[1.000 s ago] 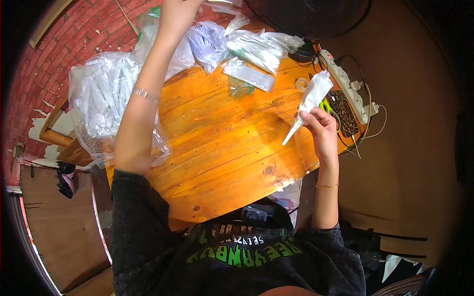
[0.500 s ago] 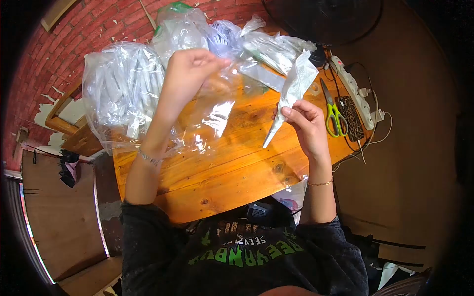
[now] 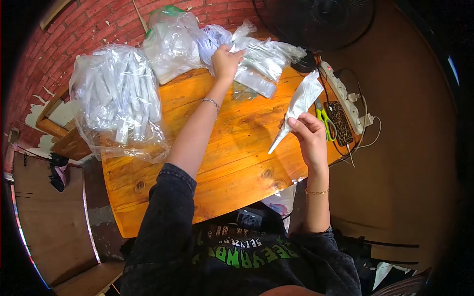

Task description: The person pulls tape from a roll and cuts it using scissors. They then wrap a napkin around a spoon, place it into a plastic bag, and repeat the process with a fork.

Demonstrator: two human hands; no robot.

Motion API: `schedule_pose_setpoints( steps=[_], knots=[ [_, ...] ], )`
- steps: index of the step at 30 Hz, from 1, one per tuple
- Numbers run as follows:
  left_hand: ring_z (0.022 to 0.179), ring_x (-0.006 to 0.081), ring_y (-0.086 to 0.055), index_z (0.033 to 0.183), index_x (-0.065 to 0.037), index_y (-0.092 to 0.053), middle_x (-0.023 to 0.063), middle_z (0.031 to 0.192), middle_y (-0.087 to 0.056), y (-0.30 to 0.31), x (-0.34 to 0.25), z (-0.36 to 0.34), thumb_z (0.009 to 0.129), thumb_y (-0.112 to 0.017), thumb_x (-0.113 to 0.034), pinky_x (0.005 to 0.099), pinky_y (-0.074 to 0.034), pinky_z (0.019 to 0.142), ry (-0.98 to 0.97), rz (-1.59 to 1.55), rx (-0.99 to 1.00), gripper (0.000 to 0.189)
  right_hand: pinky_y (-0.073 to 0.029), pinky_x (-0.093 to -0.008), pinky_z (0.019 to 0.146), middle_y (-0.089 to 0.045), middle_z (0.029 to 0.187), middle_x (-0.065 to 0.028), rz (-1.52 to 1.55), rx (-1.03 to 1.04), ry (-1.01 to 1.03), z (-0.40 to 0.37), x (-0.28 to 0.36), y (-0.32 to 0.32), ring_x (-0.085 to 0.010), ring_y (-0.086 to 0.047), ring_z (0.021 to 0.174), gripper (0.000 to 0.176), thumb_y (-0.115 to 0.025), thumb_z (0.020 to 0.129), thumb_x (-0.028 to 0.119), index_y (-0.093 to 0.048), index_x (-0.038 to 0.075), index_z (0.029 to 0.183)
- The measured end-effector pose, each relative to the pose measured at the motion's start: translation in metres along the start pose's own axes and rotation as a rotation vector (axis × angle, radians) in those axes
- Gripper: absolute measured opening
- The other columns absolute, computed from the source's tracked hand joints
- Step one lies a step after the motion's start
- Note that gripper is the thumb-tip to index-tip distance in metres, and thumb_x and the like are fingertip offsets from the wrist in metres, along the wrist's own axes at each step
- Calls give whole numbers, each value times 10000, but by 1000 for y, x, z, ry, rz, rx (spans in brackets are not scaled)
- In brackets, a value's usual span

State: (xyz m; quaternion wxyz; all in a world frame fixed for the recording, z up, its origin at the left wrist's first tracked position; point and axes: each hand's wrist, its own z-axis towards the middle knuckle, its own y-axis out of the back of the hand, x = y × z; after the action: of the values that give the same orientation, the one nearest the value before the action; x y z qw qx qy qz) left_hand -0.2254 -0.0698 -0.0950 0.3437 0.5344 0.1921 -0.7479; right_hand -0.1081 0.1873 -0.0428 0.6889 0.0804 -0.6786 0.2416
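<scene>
My right hand [image 3: 310,132] pinches the lower part of a white textured paper wrap [image 3: 303,96], which narrows to a point toward the table and flares at the top. At the back of the table, my left hand [image 3: 227,61] is closed beside a bundle of thin pale strips [image 3: 212,42] and a clear bag of white items [image 3: 266,54]. A bit of white shows at its fingertips, too small to make out. A flat clear packet [image 3: 255,83] lies just in front of that bag.
A large clear bag of wrapped white pieces [image 3: 118,93] sits at the left of the wooden table [image 3: 222,148]. Another bag [image 3: 173,44] stands behind. Green-handled scissors [image 3: 323,121], a leopard-print phone case [image 3: 340,121], a power strip [image 3: 340,91] and cables lie right; a fan [image 3: 321,19] is behind.
My left hand has moved right and farther back to the bags. The loose clear plastic that lay mid-table no longer shows there. My right hand still holds the paper wrap.
</scene>
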Motion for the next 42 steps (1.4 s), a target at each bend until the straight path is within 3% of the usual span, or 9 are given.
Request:
schedule_pose_setpoints(
  steps=[7, 17, 20, 23, 26, 28, 30, 36, 42],
  knots=[
    [619, 290, -638, 725, 42, -626, 194, 683, -638, 13, 3, 18, 880, -446, -335, 361, -490, 602, 175, 94, 230, 446, -441, -208, 653, -635, 771, -12, -47, 3, -24, 22, -16, 8, -62, -561, 684, 87, -642, 806, 85, -647, 10, 851],
    [775, 437, -563, 863, -21, -674, 246, 850, -615, 27, -27, 70, 882, -370, -218, 467, -432, 773, -437, 315, 8, 363, -421, -180, 590, -579, 693, 35, -128, 71, -85, 80, -30, -8, -34, -498, 618, 100, -668, 787, 126, -636, 39, 750],
    [693, 269, -615, 944, -51, -678, 138, 780, -650, 43, -54, 94, 884, -449, -258, 349, -459, 639, -713, 632, -134, 314, -427, -185, 597, -582, 698, 28, -138, 96, -63, 82, -32, -14, -39, -510, 629, 102, -676, 779, 120, -631, 35, 744],
    [614, 99, -556, 971, 8, -652, 45, 693, -621, 53, -66, 111, 839, -549, -96, 211, -446, 569, -1018, 353, -324, 197, -434, -189, 605, -587, 709, 21, -144, 103, -54, 83, -33, -18, -46, -524, 640, 105, -679, 776, 117, -626, 33, 742],
    [704, 133, -586, 1004, -39, -666, 75, 806, -651, 79, -117, 78, 852, -548, -95, 240, -456, 655, -606, -133, 203, 201, -441, -191, 616, -595, 727, 14, -126, 91, -65, 80, -27, -18, -53, -536, 651, 93, -678, 776, 112, -626, 36, 757],
    [1004, 232, -561, 1071, -105, -652, 164, 1173, -559, 113, -164, 48, 903, -497, -136, 301, -429, 858, -18, -71, 620, 230, -445, -189, 623, -605, 747, 6, -85, 77, -52, 74, -22, -17, -58, -543, 656, 81, -677, 777, 108, -630, 42, 775],
    [539, 148, -574, 941, -33, -679, 54, 698, -619, 117, -177, 5, 903, -477, -249, 265, -446, 529, -322, -97, 624, 297, -447, -186, 629, -615, 775, -2, 33, 72, 6, 63, -9, -21, -62, -551, 666, 75, -674, 779, 100, -634, 42, 806],
    [423, 48, -477, 923, 25, -657, -10, 661, -562, 160, -195, -70, 911, -494, -182, 161, -379, 426, 153, -1, 993, 263, -458, -200, 680, -636, 867, -43, 210, 252, 111, 24, 32, -49, -84, -592, 786, 114, -641, 789, 34, -644, -20, 889],
    [438, 78, -526, 980, 6, -638, 19, 738, -587, 170, -135, -115, 899, -534, -282, 190, -417, 433, 362, -80, 964, 316, -462, -203, 658, -618, 811, -41, 82, 244, 51, 11, 10, -71, -82, -592, 717, 82, -644, 773, -22, -650, -50, 850]
  ],
)
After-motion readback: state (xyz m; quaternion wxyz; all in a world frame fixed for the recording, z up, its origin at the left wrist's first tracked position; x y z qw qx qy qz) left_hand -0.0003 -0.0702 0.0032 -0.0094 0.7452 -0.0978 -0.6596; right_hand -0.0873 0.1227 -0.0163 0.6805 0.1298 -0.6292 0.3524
